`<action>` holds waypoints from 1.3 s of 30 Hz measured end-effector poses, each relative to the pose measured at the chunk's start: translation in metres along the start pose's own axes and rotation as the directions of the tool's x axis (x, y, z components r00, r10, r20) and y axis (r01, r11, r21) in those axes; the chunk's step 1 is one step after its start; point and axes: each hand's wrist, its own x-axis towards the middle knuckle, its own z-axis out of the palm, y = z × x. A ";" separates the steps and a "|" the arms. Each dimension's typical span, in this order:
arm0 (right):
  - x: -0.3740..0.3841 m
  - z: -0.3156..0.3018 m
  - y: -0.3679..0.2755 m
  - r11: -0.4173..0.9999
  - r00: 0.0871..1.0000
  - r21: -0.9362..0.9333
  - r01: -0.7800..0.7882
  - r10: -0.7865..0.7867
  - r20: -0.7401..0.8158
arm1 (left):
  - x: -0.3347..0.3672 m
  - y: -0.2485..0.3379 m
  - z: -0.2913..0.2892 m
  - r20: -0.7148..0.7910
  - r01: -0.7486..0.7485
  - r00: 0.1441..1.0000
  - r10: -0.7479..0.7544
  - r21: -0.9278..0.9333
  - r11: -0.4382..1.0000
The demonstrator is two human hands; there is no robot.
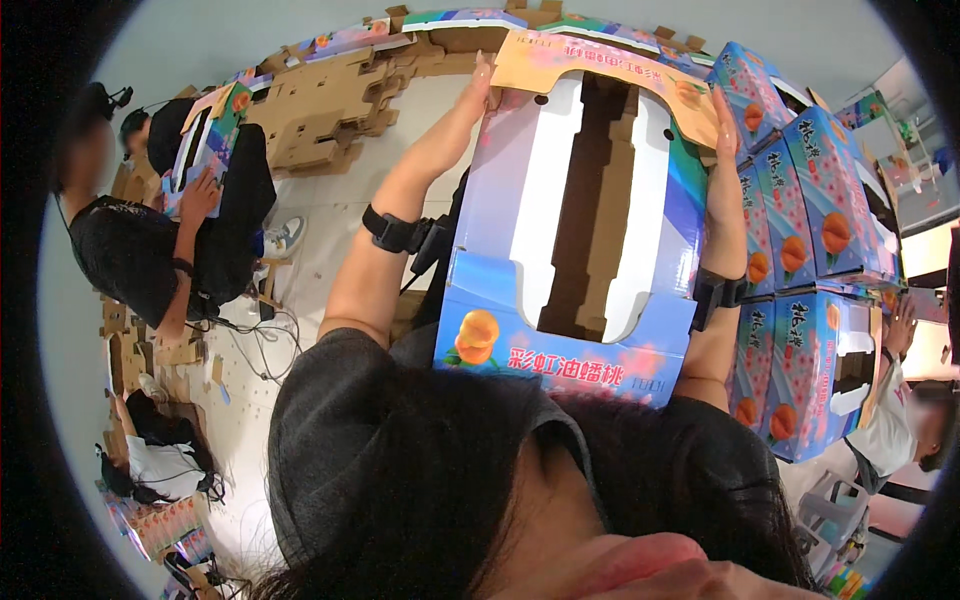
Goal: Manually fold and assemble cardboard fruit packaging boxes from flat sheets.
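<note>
A printed cardboard fruit box (478,270) in blue, purple and pink, with peach pictures, is in front of my chest. A long opening runs down its top between two white inner flaps (548,170), and bare brown board shows inside. An orange-pink end flap (610,62) stands at the far end. My left hand (468,120) presses along the far left corner, fingers straight. At the far right corner my right hand (724,130) lies against the side, so the box is gripped between both palms. Its underside is hidden.
Finished-looking boxes (820,200) are stacked close on my right. Flat brown cardboard (310,110) lies on the floor ahead left. A seated person (130,250) on the left handles a similar box (205,140). Cables (265,345) trail over the floor, and another person (890,440) is at the right.
</note>
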 end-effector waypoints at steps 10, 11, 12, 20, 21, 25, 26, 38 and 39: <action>0.003 -0.015 -0.005 0.917 0.992 -0.379 0.123 -0.112 0.051 | 0.004 0.006 0.012 -0.105 0.218 0.965 -0.242 -0.197 0.956; 0.002 -0.015 0.001 0.916 0.990 -0.375 0.144 -0.136 0.049 | 0.004 0.010 0.016 -0.098 0.191 0.969 -0.227 -0.282 0.940; 0.002 -0.015 0.005 0.915 0.990 -0.376 0.143 -0.135 0.048 | 0.004 0.008 0.017 -0.097 0.191 0.969 -0.226 -0.283 0.940; 0.001 -0.017 0.033 0.993 0.998 -0.098 0.062 -0.065 -0.023 | -0.005 -0.015 0.020 -0.182 0.247 0.925 -0.332 -0.374 0.894; 0.002 -0.017 0.039 0.999 0.998 -0.027 0.019 -0.021 -0.061 | -0.004 -0.019 0.019 -0.179 0.248 0.926 -0.332 -0.374 0.894; 0.003 -0.027 0.046 0.987 0.977 0.115 -0.111 0.130 -0.170 | -0.004 -0.017 0.023 -0.161 0.189 0.954 -0.252 -0.330 0.925; 0.002 -0.029 0.044 0.980 0.959 0.114 -0.164 0.186 -0.215 | -0.005 -0.012 0.027 -0.175 0.172 0.955 -0.240 -0.332 0.927; -0.025 -0.022 -0.027 0.874 0.957 -0.437 -0.212 0.096 -0.272 | -0.010 -0.011 0.025 -0.064 0.182 0.974 -0.218 -0.356 0.917; -0.026 -0.023 -0.025 0.910 0.955 -0.377 -0.174 0.062 -0.291 | -0.011 -0.011 0.026 -0.067 0.181 0.974 -0.218 -0.357 0.916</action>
